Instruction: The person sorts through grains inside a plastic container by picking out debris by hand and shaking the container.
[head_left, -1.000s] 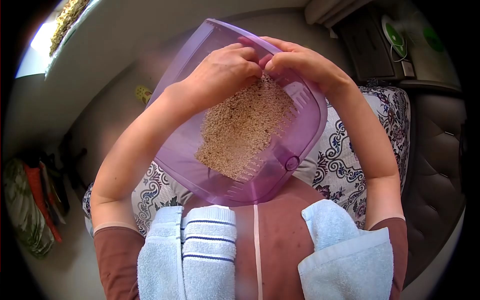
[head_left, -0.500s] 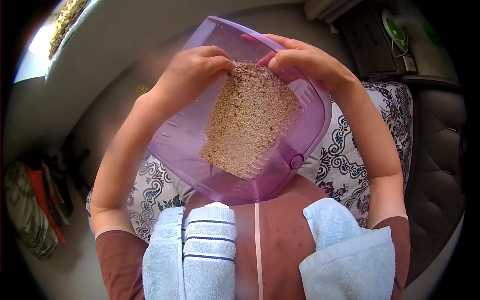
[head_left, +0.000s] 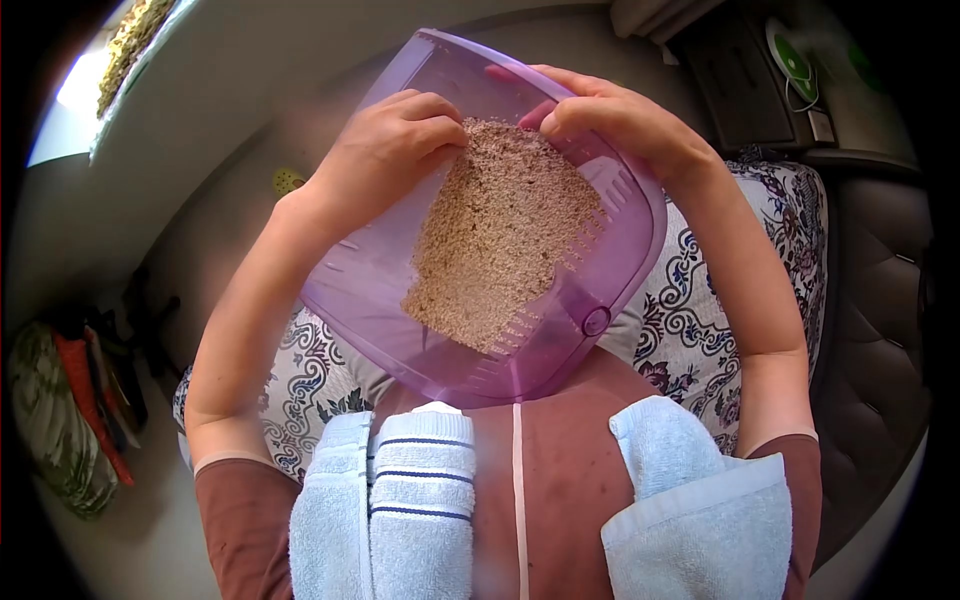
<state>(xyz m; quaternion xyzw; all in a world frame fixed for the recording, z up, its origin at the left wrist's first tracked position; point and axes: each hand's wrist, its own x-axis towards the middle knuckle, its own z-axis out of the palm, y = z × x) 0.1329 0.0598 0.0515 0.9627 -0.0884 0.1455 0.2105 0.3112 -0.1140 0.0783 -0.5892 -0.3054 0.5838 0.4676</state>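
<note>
Right hand [head_left: 625, 120] grips a translucent purple plastic basket [head_left: 630, 260] over the lap [head_left: 624, 328]; left hand [head_left: 400, 148] is pinched at the tiny beige grains [head_left: 508, 230] inside, can't tell on what. Dark specks [head_left: 505, 165] throughout, so probably not finished.

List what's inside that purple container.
The purple container holds tan grains with darker specks; the left hand is at their edge. The surface beneath the grains and whatever that hand covers cannot be seen.
</note>
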